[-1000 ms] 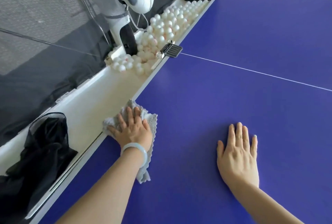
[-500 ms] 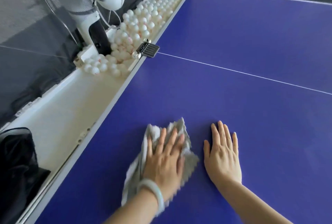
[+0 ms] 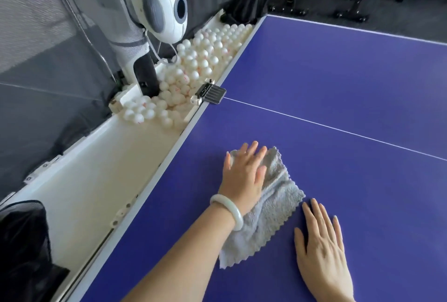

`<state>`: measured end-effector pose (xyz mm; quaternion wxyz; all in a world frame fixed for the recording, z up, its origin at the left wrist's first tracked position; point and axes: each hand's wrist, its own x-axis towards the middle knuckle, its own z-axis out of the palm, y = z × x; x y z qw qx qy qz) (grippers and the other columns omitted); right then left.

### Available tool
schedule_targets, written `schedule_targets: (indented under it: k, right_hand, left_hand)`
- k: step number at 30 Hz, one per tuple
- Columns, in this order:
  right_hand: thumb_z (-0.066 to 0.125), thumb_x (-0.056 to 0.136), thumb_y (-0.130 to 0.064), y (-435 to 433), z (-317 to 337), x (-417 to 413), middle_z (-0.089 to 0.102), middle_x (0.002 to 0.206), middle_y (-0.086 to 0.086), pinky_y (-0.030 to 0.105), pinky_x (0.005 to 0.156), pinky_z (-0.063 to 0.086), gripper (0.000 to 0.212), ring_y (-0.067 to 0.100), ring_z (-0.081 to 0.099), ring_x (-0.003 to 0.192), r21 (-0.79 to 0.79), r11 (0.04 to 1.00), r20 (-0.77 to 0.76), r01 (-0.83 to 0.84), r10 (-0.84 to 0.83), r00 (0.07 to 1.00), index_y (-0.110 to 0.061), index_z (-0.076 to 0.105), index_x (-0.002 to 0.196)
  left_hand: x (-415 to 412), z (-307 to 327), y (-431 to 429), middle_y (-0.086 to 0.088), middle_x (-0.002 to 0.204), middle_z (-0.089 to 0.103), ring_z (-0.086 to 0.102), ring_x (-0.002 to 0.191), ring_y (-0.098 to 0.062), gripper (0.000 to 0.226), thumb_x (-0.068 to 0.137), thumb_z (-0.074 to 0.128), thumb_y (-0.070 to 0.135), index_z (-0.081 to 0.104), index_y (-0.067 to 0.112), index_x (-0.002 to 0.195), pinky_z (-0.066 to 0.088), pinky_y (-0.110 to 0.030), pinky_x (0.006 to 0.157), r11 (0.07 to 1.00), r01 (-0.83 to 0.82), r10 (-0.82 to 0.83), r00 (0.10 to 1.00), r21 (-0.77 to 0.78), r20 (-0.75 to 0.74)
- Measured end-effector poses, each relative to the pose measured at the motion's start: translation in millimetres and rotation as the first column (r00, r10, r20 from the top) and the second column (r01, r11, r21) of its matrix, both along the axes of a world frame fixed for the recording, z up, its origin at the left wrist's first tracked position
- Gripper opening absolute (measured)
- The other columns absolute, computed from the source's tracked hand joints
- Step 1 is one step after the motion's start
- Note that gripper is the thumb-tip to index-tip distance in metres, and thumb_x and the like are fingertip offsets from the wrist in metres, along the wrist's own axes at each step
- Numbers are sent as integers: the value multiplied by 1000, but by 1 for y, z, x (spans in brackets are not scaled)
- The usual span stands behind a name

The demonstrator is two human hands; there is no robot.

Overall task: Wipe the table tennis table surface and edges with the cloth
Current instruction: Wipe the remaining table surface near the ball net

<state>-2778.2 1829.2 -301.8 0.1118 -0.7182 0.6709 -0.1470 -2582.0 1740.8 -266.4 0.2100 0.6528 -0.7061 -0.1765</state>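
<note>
One grey cloth [image 3: 271, 207] lies on the blue table [image 3: 338, 79]. The left hand [image 3: 243, 173] presses it with flat, straight fingers; just right of it, the right hand [image 3: 321, 248] rests flat, holding nothing.

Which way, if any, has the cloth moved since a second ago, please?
Yes. The cloth, under the left hand, has slid from the table's white edge inward, toward the right hand.
</note>
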Motion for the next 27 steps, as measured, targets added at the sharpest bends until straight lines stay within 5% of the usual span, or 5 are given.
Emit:
schedule_targets:
  k: [2,11,14,19,27]
  right_hand:
    - [26,91,-41,1,0,1,40,156,10,41,122,13,69,24,34,145,-8,1000,0,16,-16,1000,-4,49,145]
    - [72,87,-10,-17,16,15,59,133,13,51,114,32,43,38,53,126,67,985,-34,157,-155,987,-6,64,129]
    - [61,95,-14,-51,31,55,54,139,11,47,114,34,44,38,46,132,-31,999,11,24,-24,1000,-7,55,138]
    - [14,109,-33,-93,8,155,-15,166,-5,31,121,-18,58,13,-24,151,113,976,-12,-185,187,982,-21,-10,159]
    - [16,107,-32,-217,0,229,4,167,-12,27,122,-15,53,1,-10,152,122,853,54,-507,504,862,-28,13,160]
  left_hand:
    - [41,-11,19,-1,157,36,23,149,-21,44,103,36,20,45,17,146,14,-50,121,982,-108,121,990,-155,78]
    - [103,-50,40,3,166,8,2,153,-18,53,105,22,30,18,21,157,2,-41,124,988,-140,112,936,61,334]
    - [103,-50,41,5,166,5,-2,153,-16,56,103,11,32,16,23,157,0,-41,124,986,-155,127,931,57,344]
    - [99,-37,42,-1,158,33,29,147,-21,62,96,14,32,44,18,148,20,-43,122,984,-168,138,924,54,357]
    - [100,-37,39,-5,141,57,55,130,-25,54,85,37,28,65,13,129,31,-44,103,987,-159,141,919,19,369]
